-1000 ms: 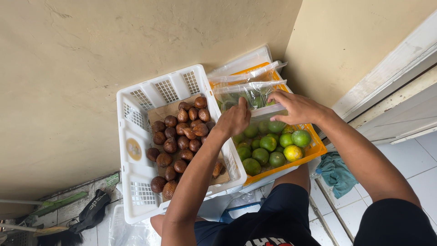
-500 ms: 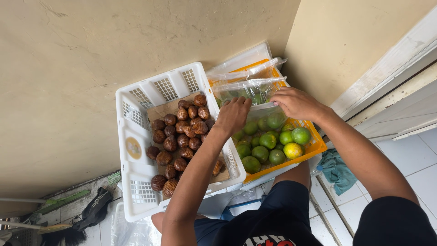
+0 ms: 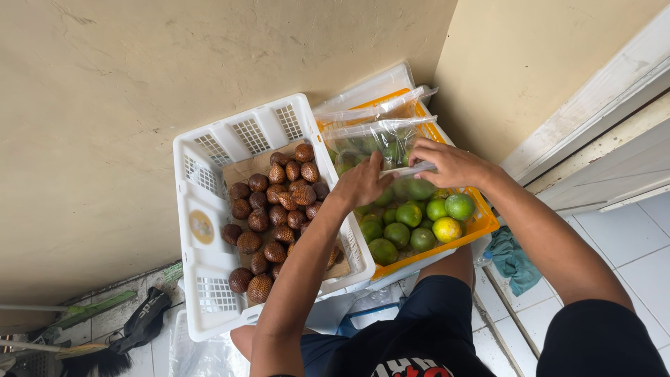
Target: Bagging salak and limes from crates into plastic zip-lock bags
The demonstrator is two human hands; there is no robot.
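Two crates sit side by side against the beige wall [image 3: 105, 139], and we lean over them from above. Our left hand [image 3: 363, 183] reaches across the rim of the white crate [image 3: 202, 230], its fingers pressed together on the near edge of a clear plastic bag [image 3: 380, 143]. Our right hand [image 3: 447, 164] meets it from the other side, thumb and fingers pinching the same bag just beside the left hand (the two nearly touch). That bag lies over the far half of the orange crate [image 3: 481, 223], green fruit showing dimly through it, with more clear bags stacked behind it toward the wall. In the open near half of the orange crate lie loose limes [image 3: 408, 215], mostly green, one yellowish. Brown scaly fruits [image 3: 279, 202] fill the white crate on a piece of cardboard. A teal cloth [image 3: 513, 258] lies on the tiled floor at our right, and a black brush [image 3: 139, 324] rests low at the left.
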